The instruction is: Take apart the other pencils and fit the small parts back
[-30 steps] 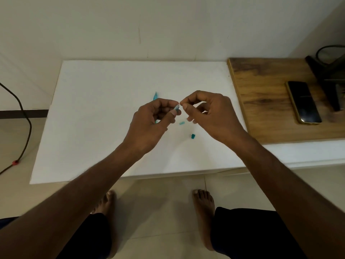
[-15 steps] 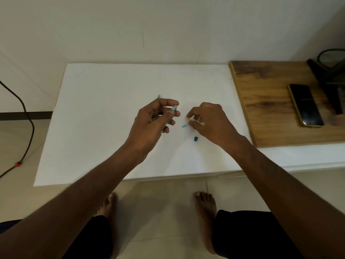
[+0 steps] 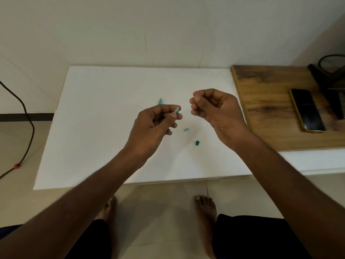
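I have a small teal piece (image 3: 176, 110) pinched between the thumb and forefinger of my left hand (image 3: 155, 128), held up above the white tabletop (image 3: 104, 116) with its pale end poking out past my fingertips. A pointed teal tip (image 3: 160, 101) shows just behind my left knuckles; I cannot tell whether it belongs to what I hold or lies on the tabletop behind. My right hand (image 3: 214, 109) is raised just beside it, a little apart, thumb and forefinger pressed together as if on something very small, but whether anything sits between them I cannot tell. Two more bits lie loose on the tabletop below my hands: a light teal sliver (image 3: 186, 129) and, nearer to me, a darker teal block (image 3: 197, 143), apart from each other. So I judge the work only partly done: one piece in hand, at least two on the surface not yet taken up. Off to my right, a phone (image 3: 307, 110) rests on a wooden board (image 3: 265, 101).
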The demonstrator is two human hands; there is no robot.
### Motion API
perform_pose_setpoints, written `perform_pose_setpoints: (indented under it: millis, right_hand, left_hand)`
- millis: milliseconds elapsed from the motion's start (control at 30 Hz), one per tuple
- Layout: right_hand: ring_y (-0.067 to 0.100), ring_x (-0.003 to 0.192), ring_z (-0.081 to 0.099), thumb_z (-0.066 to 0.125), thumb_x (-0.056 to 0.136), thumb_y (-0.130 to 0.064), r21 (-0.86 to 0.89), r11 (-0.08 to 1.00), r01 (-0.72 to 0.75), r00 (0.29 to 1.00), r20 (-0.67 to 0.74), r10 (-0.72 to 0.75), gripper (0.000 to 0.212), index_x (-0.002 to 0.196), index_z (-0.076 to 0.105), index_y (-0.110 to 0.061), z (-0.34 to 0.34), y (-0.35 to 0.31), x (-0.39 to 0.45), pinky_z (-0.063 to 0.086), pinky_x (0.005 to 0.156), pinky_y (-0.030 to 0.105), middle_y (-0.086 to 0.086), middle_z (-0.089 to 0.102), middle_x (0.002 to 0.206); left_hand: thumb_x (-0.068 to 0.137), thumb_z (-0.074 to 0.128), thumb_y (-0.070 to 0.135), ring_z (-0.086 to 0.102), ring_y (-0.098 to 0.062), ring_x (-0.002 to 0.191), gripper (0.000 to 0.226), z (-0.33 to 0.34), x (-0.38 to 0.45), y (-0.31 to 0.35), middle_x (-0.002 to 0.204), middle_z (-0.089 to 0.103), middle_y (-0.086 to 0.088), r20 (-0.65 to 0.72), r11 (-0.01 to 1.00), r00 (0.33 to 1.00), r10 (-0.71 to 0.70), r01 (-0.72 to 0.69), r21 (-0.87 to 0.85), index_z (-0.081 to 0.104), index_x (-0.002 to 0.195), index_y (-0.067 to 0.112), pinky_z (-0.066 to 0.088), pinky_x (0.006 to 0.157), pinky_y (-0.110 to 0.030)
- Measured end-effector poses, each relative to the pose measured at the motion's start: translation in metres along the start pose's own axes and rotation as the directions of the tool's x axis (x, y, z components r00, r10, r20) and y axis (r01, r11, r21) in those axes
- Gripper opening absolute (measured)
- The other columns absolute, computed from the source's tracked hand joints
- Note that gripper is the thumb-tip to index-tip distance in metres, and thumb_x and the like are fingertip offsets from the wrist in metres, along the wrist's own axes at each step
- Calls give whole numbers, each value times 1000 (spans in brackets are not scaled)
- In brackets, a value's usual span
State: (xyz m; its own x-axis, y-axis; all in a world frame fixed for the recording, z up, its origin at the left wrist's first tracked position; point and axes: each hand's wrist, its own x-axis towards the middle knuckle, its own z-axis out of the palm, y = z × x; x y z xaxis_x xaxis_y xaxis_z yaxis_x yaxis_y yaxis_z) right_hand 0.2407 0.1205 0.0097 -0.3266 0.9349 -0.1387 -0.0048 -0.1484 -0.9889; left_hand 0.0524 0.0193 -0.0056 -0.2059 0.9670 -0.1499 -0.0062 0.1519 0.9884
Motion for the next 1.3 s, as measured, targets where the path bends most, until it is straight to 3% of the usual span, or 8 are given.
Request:
perform_pose_setpoints:
  millis: [133,367,500,633,833,967,1133,1300]
  right_hand:
    - [17,91,76,70,98,-4,291,957,-5,993,118,-31,22,120,74,-6,0,-12,-12,62,87,29,11,80,107]
    - [16,89,77,69,99,-4,323,944,62,982,147,-115,20,113,79,-13,-3,-17,-19,63,86,30,13,81,109]
    - [19,92,77,70,100,-5,233,969,83,986,124,-115,20,109,82,-17,-3,-15,-19,62,89,32,10,81,105]
    - [28,96,79,79,95,-12,-101,984,146,989,49,-142,14,106,82,-20,-4,-8,-18,63,96,48,7,83,103]
    - [16,89,79,83,93,-18,-435,886,159,986,24,-165,16,109,82,-20,0,0,-18,66,89,40,-7,82,94]
    - [14,82,79,80,95,-20,-470,866,173,985,61,-164,10,104,82,-22,0,2,-16,66,86,34,-9,81,86]
    - [20,85,79,75,99,-21,-416,896,159,987,97,-130,9,105,79,-17,-1,4,-14,66,90,44,-2,81,91]
    - [22,85,78,74,100,-16,-416,895,158,986,122,-117,7,105,79,-15,0,5,-13,66,90,44,0,81,89]
  left_hand:
    - [106,61,20,73,-9,89,22,3,0,1,106,80,5,7,1000,1000,16,-16,17,75,124,21,56,72,-22]
    - [106,62,20,73,-9,89,22,6,1,1,106,80,5,13,999,1000,24,-25,27,75,124,21,55,71,-22]
    - [106,62,20,72,-10,89,22,8,0,3,106,80,4,19,998,999,41,-42,45,74,124,21,54,71,-25]
    - [105,64,23,71,-13,86,21,9,-2,5,106,79,7,14,989,996,92,-93,118,74,123,26,53,69,-23]
    - [101,68,26,72,-12,83,23,11,-4,7,105,80,5,-11,978,994,112,-108,181,76,122,23,50,73,-19]
    - [100,71,27,75,-13,85,19,11,-4,6,101,82,8,-12,976,995,99,-94,196,77,117,25,51,74,-19]
    - [99,71,28,75,-12,84,19,9,-3,5,101,81,8,-22,975,996,88,-82,207,78,117,24,51,73,-18]
    - [99,72,29,74,-12,85,20,10,-2,5,101,81,6,-22,968,996,87,-80,238,78,117,23,51,74,-20]
